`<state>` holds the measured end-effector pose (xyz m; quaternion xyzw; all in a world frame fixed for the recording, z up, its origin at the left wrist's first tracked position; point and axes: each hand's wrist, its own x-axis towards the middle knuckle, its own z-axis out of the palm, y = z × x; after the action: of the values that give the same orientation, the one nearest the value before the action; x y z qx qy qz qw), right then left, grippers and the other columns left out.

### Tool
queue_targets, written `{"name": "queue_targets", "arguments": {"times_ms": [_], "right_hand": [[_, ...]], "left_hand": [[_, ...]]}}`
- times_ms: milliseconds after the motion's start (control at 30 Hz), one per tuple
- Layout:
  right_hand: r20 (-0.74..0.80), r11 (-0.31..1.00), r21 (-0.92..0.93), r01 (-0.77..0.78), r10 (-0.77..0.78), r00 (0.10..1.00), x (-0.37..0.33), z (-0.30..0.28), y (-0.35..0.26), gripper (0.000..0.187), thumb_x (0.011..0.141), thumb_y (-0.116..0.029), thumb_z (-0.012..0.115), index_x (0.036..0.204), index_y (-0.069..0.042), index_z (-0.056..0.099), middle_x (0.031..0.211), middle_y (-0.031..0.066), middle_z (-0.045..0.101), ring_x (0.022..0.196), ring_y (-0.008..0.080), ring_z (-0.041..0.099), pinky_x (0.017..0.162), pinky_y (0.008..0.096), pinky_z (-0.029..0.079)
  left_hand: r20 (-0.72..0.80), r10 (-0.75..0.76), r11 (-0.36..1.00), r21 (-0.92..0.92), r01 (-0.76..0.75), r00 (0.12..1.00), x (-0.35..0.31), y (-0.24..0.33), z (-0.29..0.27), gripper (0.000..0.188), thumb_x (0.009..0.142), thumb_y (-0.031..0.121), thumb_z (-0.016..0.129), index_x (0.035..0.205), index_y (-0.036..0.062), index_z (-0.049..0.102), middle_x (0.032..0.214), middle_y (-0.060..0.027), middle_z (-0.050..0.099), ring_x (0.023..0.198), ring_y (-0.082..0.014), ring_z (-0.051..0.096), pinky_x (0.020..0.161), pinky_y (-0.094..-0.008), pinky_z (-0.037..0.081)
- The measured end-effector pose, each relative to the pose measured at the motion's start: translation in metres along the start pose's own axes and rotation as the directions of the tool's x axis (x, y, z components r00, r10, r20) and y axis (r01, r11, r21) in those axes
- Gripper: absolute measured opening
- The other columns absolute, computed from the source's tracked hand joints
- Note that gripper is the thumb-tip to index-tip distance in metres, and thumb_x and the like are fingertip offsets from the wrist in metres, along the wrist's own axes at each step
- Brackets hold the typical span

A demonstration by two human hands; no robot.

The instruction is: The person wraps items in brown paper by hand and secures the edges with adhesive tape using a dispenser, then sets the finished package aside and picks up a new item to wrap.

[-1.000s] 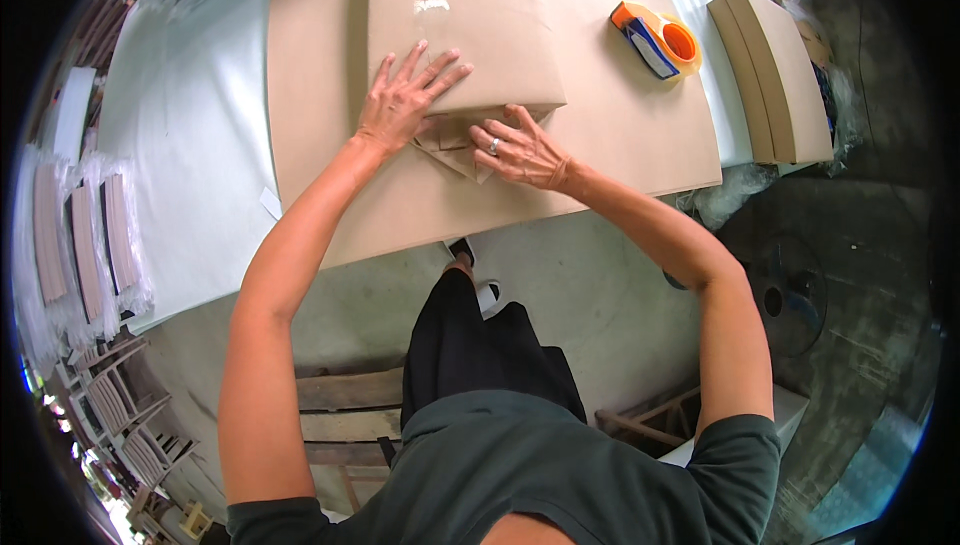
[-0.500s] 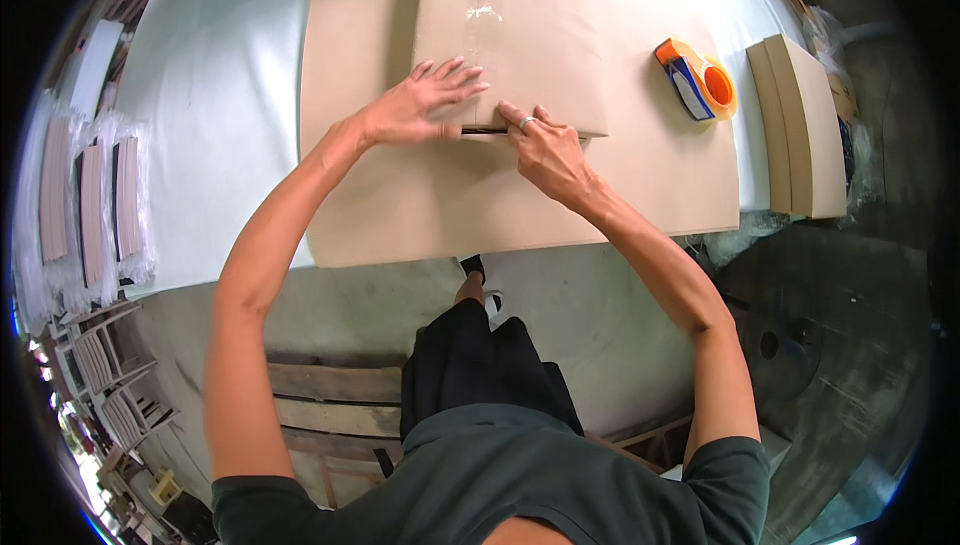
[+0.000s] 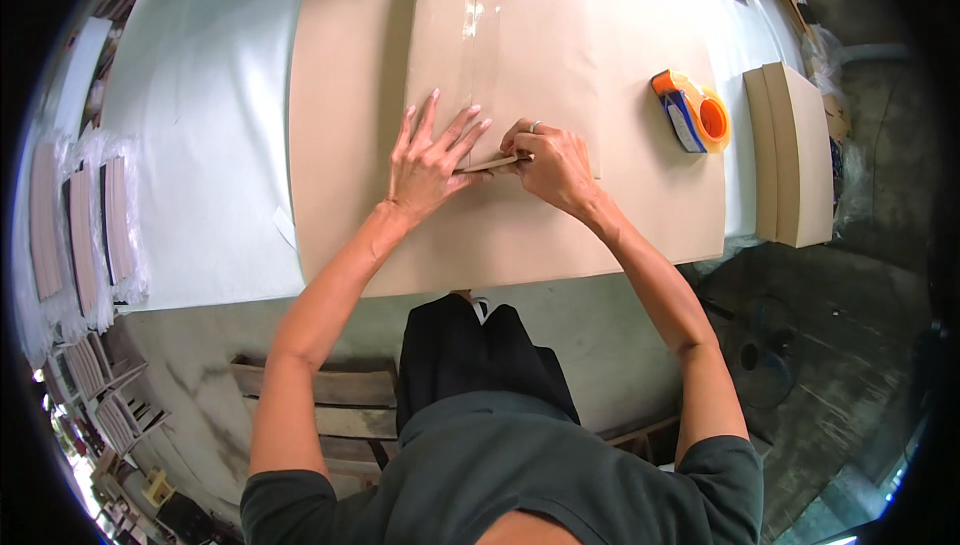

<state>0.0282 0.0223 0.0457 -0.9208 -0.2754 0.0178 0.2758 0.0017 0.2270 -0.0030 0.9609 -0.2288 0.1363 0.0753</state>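
Note:
A flat brown cardboard box (image 3: 535, 55) lies on a larger cardboard sheet (image 3: 650, 220), with a shiny strip of clear tape (image 3: 470, 20) along its top seam. My left hand (image 3: 425, 167) rests on the box's near left part, fingers spread and thumb by the near edge. At that same edge, my right hand (image 3: 558, 167) is closed, its fingertips pinching a narrow cardboard flap (image 3: 490, 164) that stands out between both hands. The tips of the right fingers are partly hidden.
An orange and blue tape dispenser (image 3: 692, 113) sits right of the box. Folded cardboard pieces (image 3: 795, 155) stand at the table's right edge. Plastic-wrapped stacks of boards (image 3: 85, 230) lie at the far left. Below the table are a wooden bench (image 3: 335, 385) and a fan (image 3: 755, 355).
My right hand has gone from pressing at the near edge to pinching the flap, which now sticks out. My left hand has turned, its fingers pointing more away from me.

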Motion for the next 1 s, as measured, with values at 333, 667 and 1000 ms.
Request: {"name": "queue_targets", "arguments": {"times_ms": [333, 667, 1000], "right_hand": [[0.088, 0.941, 0.281, -0.188, 0.170, 0.982, 0.030, 0.002, 0.029, 0.046, 0.056, -0.015, 0.086, 0.082, -0.002, 0.051, 0.103, 0.0112, 0.048, 0.086, 0.0291, 0.049, 0.074, 0.0390, 0.045], [-0.023, 0.961, 0.240, -0.137, 0.146, 0.989, 0.027, 0.016, 0.031, 0.025, 0.062, -0.016, 0.082, 0.078, -0.007, 0.064, 0.103, 0.0034, 0.056, 0.091, 0.0204, 0.056, 0.086, 0.0372, 0.035], [0.257, 0.997, 0.046, -0.055, 0.041, 0.965, 0.074, -0.010, 0.043, 0.025, 0.059, -0.024, 0.081, 0.075, -0.012, 0.066, 0.086, 0.0001, 0.061, 0.081, 0.0257, 0.061, 0.064, 0.0393, 0.046]], "left_hand": [[-0.087, -0.165, 0.975, -0.167, 0.149, 0.983, 0.007, 0.011, 0.000, 0.055, 0.079, 0.059, 0.062, 0.126, 0.0310, 0.061, 0.139, 0.0092, 0.051, 0.136, -0.0348, 0.035, 0.107, -0.0586, 0.030], [-0.013, -0.508, 0.854, -0.133, 0.503, 0.861, 0.020, 0.047, -0.004, 0.057, 0.085, 0.040, 0.067, 0.138, 0.0278, 0.050, 0.149, -0.0015, 0.038, 0.142, -0.0362, 0.018, 0.111, -0.0583, 0.020], [0.094, -0.954, 0.065, -0.861, 0.505, 0.284, 0.042, 0.168, -0.020, 0.080, 0.093, 0.035, 0.058, 0.147, -0.0058, 0.016, 0.152, -0.0225, 0.022, 0.139, -0.0332, 0.024, 0.113, -0.0428, 0.021]]}}
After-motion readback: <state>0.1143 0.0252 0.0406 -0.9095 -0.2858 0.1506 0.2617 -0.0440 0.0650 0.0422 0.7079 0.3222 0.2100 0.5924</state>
